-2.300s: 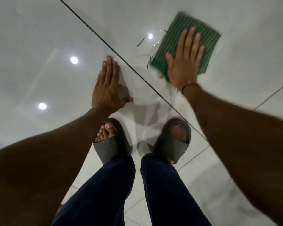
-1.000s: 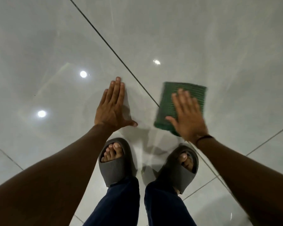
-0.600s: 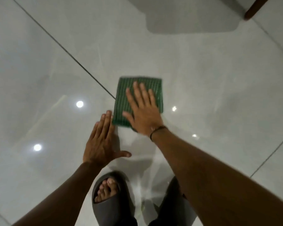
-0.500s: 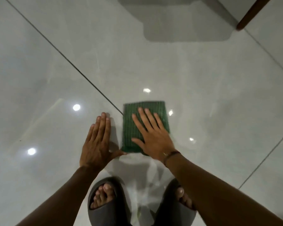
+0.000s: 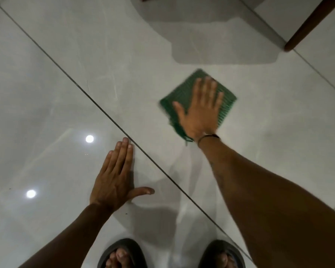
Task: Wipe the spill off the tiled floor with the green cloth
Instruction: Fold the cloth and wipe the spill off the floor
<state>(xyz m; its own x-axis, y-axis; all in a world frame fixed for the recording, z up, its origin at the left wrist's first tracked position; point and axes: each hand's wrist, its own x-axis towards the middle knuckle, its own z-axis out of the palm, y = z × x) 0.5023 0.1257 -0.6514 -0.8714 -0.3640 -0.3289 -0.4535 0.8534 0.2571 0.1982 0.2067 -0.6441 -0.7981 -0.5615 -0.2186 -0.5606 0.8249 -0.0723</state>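
Here the floor point(image 5: 70, 78) fills the view, glossy pale tiles split by a dark grout line point(image 5: 97, 105) running diagonally from upper left to lower right. A dark wooden leg point(image 5: 307, 26) stands at the upper right, and two slippered feet show at the bottom edge. The right hand point(image 5: 201, 111) lies flat on the cloth point(image 5: 186, 93), fingers spread and palm down, pressing rather than pinching; both are blurred, so the hand looks to be mid-sweep. The cloth sits right of the grout line, well ahead of the feet and just short of the grey shadow under the furniture. The left hand point(image 5: 116, 176) is planted palm-down on the bare tile left of the line, fingers together and thumb out, holding nothing, probably bracing. No spill is plain to see; faint streaks near the feet may be wet film or only reflections. The cloth looks thin, soft and light, and likely slides easily on such slick tile, so a broad flat palm over its middle should keep it from bunching.
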